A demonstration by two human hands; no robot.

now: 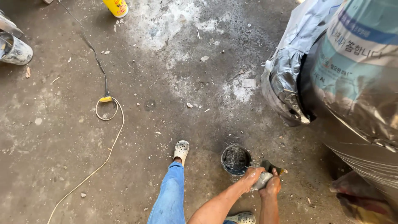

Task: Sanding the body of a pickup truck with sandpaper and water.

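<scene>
- A person bends over a stained concrete floor (137, 124), both hands low in the lower right of the frame, beside a small dark tin (236, 159) that stands open-topped on the ground.
- The left hand (252, 179) and right hand (273, 185) meet, touching, over a small grey object (263, 180); the fingers of both are clenched on it. A dark brush-like tip (271, 166) pokes out above the hands, just right of the tin; what exactly it is cannot be told.
- The tin sits close to the hands, seemingly so that its dark contents stay within easy reach.
- A leg in blue jeans (170, 199) steps forward at lower centre, a pale perforated clog (181, 150) planted flat, a stance that likely steadies the stoop.
- A large foil-wrapped cylinder (352, 83) with a blue-and-white label fills the right side.
- A yellowish cable (108, 155) loops across the left half; a yellow can (116, 7) lies at the top edge and a grimy bucket (14, 49) at upper left, well apart from the hands.
</scene>
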